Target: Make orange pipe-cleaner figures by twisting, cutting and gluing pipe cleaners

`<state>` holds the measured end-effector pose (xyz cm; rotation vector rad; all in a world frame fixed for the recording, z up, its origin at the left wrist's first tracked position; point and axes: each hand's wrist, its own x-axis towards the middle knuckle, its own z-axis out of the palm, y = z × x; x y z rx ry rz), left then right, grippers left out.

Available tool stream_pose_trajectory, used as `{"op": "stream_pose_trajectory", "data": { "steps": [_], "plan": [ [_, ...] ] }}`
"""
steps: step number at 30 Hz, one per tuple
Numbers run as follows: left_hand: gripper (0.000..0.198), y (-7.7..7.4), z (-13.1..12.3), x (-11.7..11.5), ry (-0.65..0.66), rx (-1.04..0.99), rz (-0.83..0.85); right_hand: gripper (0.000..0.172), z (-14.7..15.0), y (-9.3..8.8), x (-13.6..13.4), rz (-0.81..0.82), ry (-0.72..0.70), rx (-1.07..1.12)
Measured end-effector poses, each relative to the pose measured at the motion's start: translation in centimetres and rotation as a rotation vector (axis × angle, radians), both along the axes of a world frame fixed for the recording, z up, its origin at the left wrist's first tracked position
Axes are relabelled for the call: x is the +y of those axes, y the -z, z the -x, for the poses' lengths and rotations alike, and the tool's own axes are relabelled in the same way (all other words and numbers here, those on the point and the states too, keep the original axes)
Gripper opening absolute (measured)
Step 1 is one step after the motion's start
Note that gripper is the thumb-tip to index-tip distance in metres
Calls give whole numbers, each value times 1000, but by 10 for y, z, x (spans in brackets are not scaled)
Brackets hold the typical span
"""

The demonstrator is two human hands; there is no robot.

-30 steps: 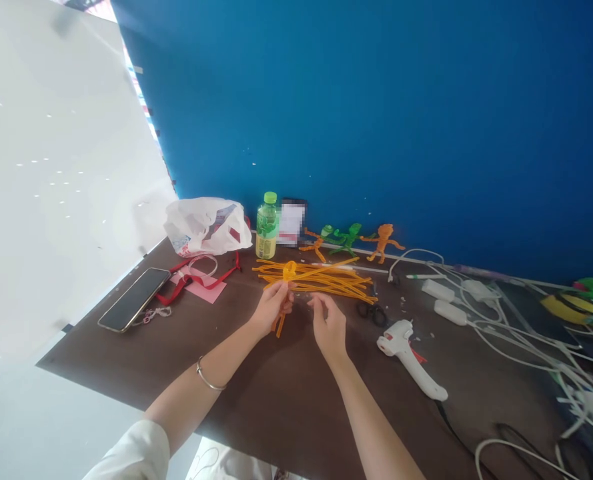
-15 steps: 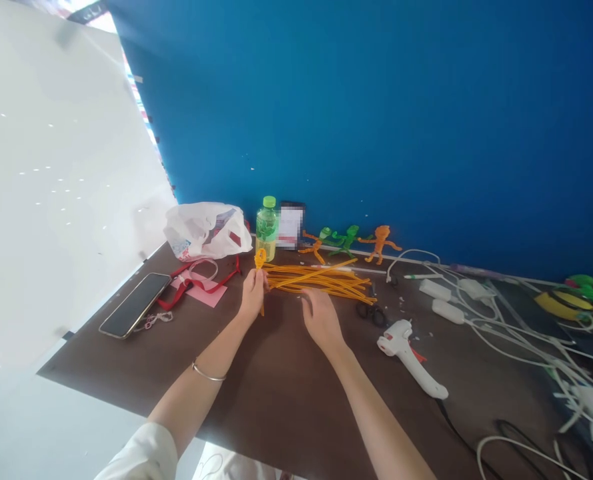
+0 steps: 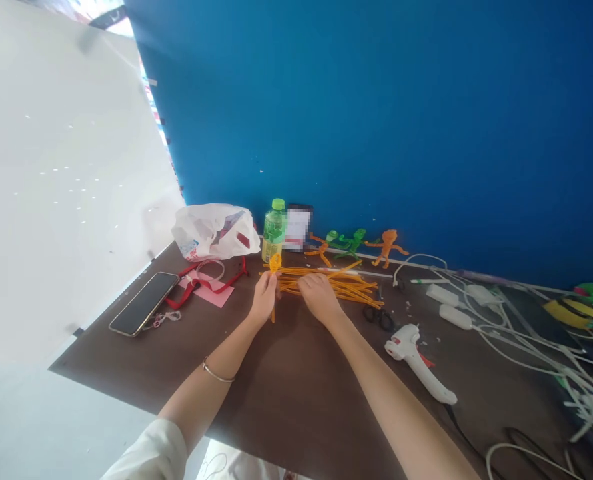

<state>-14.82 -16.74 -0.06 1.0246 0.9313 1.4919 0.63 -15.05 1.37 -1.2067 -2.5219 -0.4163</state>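
Note:
My left hand (image 3: 265,297) is closed around a yellow-orange pipe cleaner figure (image 3: 275,263). Its coiled, rounded head sticks up above my thumb and a stem hangs below the fist. Just to the right, my right hand (image 3: 320,298) reaches onto a spread pile of orange pipe cleaners (image 3: 356,289). The fingers there are bent together at the near left part of the pile, and the tips are partly hidden among the strands. Behind the pile stand finished-looking pipe cleaner figures, among them a green one (image 3: 355,244) and an orange one (image 3: 388,248).
A green-capped bottle (image 3: 274,233) stands behind my left hand, beside a white plastic bag (image 3: 213,230). A phone (image 3: 145,303) lies at the left. Black scissors (image 3: 379,317), a white glue gun (image 3: 419,363) and tangled white cables (image 3: 516,333) occupy the right.
My right hand has moved forward onto the pipe cleaner pile, its fingers closing together. My left hand keeps hold of the figure. The whole view has shifted slightly.

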Motion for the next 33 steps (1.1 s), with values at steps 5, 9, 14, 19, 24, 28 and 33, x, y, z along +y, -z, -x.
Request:
{"op": "stream_pose_trajectory", "data": {
  "steps": [5, 9, 14, 19, 24, 28, 33],
  "plan": [
    [27, 4, -4, -1, 42, -3, 18, 28, -10, -14, -9, -53, -115, 63],
    [30, 3, -7, -7, 121, -87, 39, 31, -15, -31, -19, -23, -130, -32],
    [32, 2, -9, -12, 109, -36, -6, 30, -18, -26, -34, 56, -338, -26],
    [35, 0, -12, -15, 119, -1, 23, 46, -25, -6, -56, 74, -243, 41],
    [37, -1, -16, -18, 216, -31, 101, 43, -66, -17, -100, 122, 582, 61],
    [39, 1, -23, -23, 301, -17, 107, 46, -113, -22, -128, 314, 1006, 1],
    [40, 1, -30, -29, 347, -22, 128, 43, -149, -5, -135, 424, 963, 31]
  ]
}}
